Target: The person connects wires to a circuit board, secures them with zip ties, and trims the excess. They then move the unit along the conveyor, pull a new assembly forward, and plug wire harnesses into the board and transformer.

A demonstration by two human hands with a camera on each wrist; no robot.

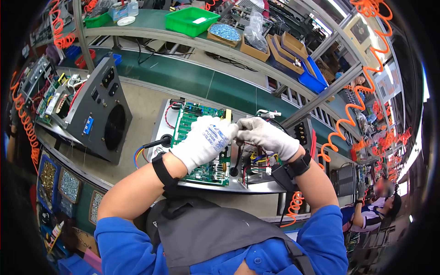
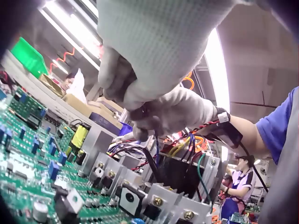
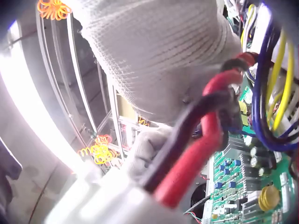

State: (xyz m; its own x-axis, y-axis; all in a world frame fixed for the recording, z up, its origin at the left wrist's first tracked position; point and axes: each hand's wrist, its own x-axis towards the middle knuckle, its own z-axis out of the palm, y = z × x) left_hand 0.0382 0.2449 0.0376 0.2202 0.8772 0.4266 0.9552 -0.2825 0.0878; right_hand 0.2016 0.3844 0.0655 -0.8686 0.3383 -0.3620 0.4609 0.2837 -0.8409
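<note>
Both hands wear white gloves and meet fingertip to fingertip above the right edge of a green circuit board (image 1: 185,123). The left hand (image 1: 208,140) (image 2: 154,46) has its fingers curled, pinching thin wires that are mostly hidden by the gloves. Opposite it, the right hand (image 1: 268,136) (image 2: 175,112) (image 3: 163,60) pinches at the same spot with bent fingers. Red and black twisted wires (image 3: 205,135) pass close by the right hand in the right wrist view. Below the fingers stand metal heat sinks (image 2: 159,198) and blue, yellow and black wires (image 2: 184,144).
A grey panel with a round fan opening (image 1: 98,110) stands at the left. Behind the work runs a green conveyor (image 1: 192,82), under a shelf with a green bin (image 1: 192,23). Orange coiled hoses (image 1: 348,114) hang at the right. Trays of screws (image 1: 68,185) lie lower left.
</note>
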